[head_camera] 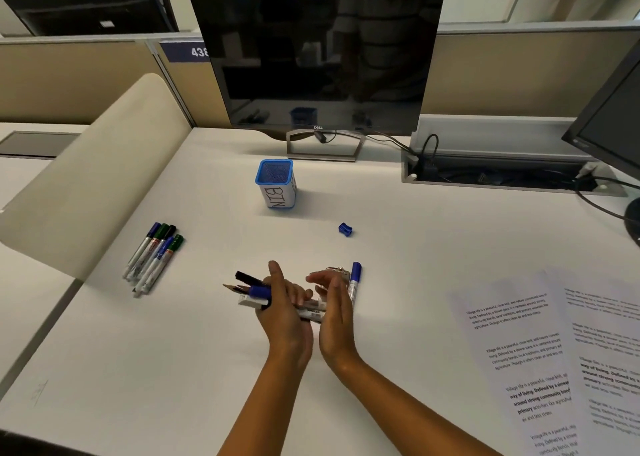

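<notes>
From beside the desk (194, 358), this looks like the gathering step of a tidy-up. The left hand (284, 313) has its fingers curled round a bundle (254, 291) of writing things: a pencil, a black pen, a blue-capped marker and what may be a white eraser. They are held roughly level, just above the desk in front of the person, with the tips pointing left. The right hand (334, 312) is flat, its fingers straight and together. It grips nothing, and its palm faces the near ends of the bundle as if squaring them up, though I cannot tell whether it actually touches them. Just beyond that hand lie a loose marker (354, 280) and a small metal object (337, 271) that I cannot identify. A blue sharpener (345, 229) lies farther back, and the mesh cup (278, 197) marked BIN stands upright beyond it, well apart from the hands. More markers (152, 258) lie in a group to the left, and printed sheets (519, 351) are on the right. I judge the next move calls for a tighter left-hand grip, so nothing slides out, before the bundle is carried anywhere.
</notes>
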`<state>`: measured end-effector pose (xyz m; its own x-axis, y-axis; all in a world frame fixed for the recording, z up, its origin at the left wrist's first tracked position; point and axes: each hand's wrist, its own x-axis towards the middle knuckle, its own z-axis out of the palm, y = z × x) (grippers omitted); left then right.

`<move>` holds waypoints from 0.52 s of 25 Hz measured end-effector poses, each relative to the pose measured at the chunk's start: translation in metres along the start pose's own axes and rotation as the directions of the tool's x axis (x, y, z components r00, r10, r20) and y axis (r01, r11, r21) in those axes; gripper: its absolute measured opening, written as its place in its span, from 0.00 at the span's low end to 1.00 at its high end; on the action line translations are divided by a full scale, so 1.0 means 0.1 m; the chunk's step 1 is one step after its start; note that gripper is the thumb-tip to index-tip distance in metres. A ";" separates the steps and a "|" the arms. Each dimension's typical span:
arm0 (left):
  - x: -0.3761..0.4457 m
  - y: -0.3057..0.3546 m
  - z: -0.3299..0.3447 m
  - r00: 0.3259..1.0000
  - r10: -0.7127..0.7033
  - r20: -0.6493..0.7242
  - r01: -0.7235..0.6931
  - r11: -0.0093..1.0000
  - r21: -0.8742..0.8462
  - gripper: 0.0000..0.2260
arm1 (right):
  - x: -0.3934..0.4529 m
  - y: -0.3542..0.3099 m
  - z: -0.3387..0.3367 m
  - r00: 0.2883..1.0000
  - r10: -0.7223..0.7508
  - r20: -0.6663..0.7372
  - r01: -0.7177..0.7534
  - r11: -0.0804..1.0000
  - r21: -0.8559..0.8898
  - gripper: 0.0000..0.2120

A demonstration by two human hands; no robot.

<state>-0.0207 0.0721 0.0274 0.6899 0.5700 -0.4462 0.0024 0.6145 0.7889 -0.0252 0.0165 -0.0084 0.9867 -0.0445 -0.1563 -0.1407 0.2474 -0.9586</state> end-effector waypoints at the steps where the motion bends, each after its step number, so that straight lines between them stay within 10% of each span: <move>1: 0.04 0.03 -0.01 0.996 0.087 -0.009 -0.086 0.991 0.104 0.17 | 0.00 0.03 -0.03 0.999 -0.027 0.016 0.028 0.998 -0.052 0.17; 6: 0.42 -0.06 -0.20 0.937 0.348 -0.010 -0.318 0.868 0.382 0.09 | 0.24 0.09 -0.44 0.947 -0.184 -0.264 0.102 0.949 -0.297 0.10; 13: 0.48 -0.23 -0.31 0.944 0.324 0.057 -0.313 0.833 0.455 0.13 | 0.41 0.29 -0.75 0.975 -0.095 -0.202 -0.015 0.875 -0.484 0.14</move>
<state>-0.0096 0.1023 -0.0252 0.6936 0.7063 -0.1417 0.1154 0.0853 0.9897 0.0048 -0.0507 -0.0601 0.9588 -0.2622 -0.1094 -0.1774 -0.2515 -0.9515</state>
